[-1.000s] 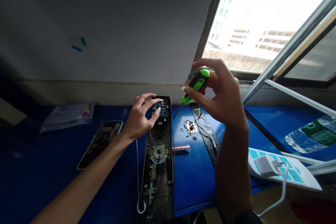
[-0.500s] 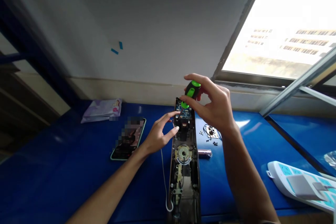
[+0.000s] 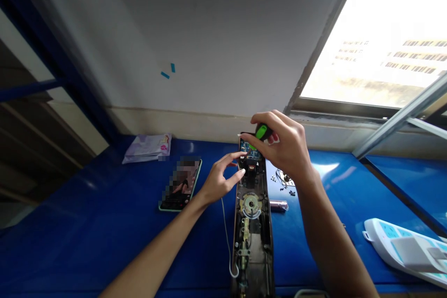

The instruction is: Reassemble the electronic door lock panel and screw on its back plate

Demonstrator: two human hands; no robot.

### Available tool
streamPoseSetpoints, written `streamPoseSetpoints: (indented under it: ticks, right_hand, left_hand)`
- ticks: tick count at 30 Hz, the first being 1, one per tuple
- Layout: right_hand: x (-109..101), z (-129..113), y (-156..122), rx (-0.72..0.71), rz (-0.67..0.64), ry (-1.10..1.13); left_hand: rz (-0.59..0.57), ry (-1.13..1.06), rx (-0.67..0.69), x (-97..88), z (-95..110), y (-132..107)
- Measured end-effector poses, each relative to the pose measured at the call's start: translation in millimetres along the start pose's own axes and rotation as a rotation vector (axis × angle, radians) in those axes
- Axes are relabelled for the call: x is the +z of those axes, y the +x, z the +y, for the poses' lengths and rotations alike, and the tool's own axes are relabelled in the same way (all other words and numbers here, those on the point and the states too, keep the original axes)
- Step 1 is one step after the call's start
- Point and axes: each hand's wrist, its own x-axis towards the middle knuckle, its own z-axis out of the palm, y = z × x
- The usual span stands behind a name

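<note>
My right hand [image 3: 282,137] grips a short black and green screwdriver [image 3: 262,131], tilted with its shaft pointing down and left. The screwdriver's tip is over the upper part of a long, narrow, dark device housing [image 3: 256,237], near a blue circuit board [image 3: 256,153]; whether it touches a screw I cannot tell. At the housing's left edge is my left hand [image 3: 218,179], thumb and index finger apart on either side of a small gap close to the shaft. Inside the housing are a black block [image 3: 250,167], a round metal part [image 3: 251,204] and a latch-like mechanism [image 3: 244,251].
Right of the housing lie small dark screws [image 3: 292,193], a small wired part [image 3: 288,178] and a shiny cylinder [image 3: 278,205]. A phone [image 3: 183,184] and a purple packet [image 3: 148,147] lie left. A white power strip [image 3: 401,247] is at right. A white cable [image 3: 226,228] runs beside the housing.
My right hand and the screwdriver have come lower, and the handle leans over more to the right. The whole view has shifted, so things appear further right. My left hand keeps its place by the housing.
</note>
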Motion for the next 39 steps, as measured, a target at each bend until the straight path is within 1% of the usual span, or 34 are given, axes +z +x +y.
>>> streamPoseSetpoints:
  ticks: [3, 5, 7, 13, 15, 17, 20, 22, 24, 28, 30, 33, 37, 39]
  right_hand:
    - [6.3, -1.4, 0.6, 0.051, 0.076, -0.072]
    - [8.9, -2.7, 1.2, 0.083, 0.111, -0.035]
    - [8.8, -4.4, 2.0, 0.092, 0.095, 0.029]
    - [-0.6, -9.7, 1.8, 0.106, -0.101, 0.194]
    - [-2.2, -9.9, 1.1, 0.132, -0.125, 0.211]
    - [-1.9, -8.8, 0.6, 0.157, -0.089, 0.187]
    - [-0.3, -5.5, 0.2, 0.177, 0.034, 0.109]
    - [-1.0, -3.9, 0.1, 0.17, 0.082, 0.096]
    - [-3.9, -3.9, -0.1, 0.162, 0.049, 0.132]
    - [-11.7, -7.6, -0.4, 0.137, -0.107, 0.209]
    - [-13.6, -9.0, -0.6, 0.11, -0.145, 0.219]
    - [-12.8, -8.6, -0.9, 0.108, -0.136, 0.21]
    - [-10.2, -6.3, -2.0, 0.146, -0.055, 0.159]
    - [-10.6, -6.5, -2.6, 0.153, -0.048, 0.176]
  left_hand:
    - [0.018, -0.118, -0.011, 2.4, -4.1, 0.6]
    - [0.028, -0.173, -0.015, 3.6, -6.2, 0.5]
    - [0.036, -0.202, -0.018, 4.2, -6.6, 0.4]
    - [0.059, -0.227, -0.039, 4.5, -2.6, 0.4]
    - [0.059, -0.227, -0.036, 4.8, -3.0, 0.2]
    - [0.057, -0.22, -0.032, 5.0, -4.2, -0.1]
    - [0.053, -0.213, -0.037, 4.9, -4.9, -0.2]
    - [0.049, -0.211, -0.043, 4.6, -3.8, -0.3]
    - [0.046, -0.214, -0.041, 4.5, -1.9, -0.4]
    - [0.042, -0.223, -0.043, 5.1, 1.8, -0.8]
    - [0.047, -0.221, -0.041, 5.5, 2.9, -0.9]
    - [0.051, -0.218, -0.037, 5.5, 3.5, -1.0]
    - [0.049, -0.211, -0.038, 5.2, 3.3, -0.9]
    - [0.049, -0.215, -0.03, 5.5, 3.2, -0.8]
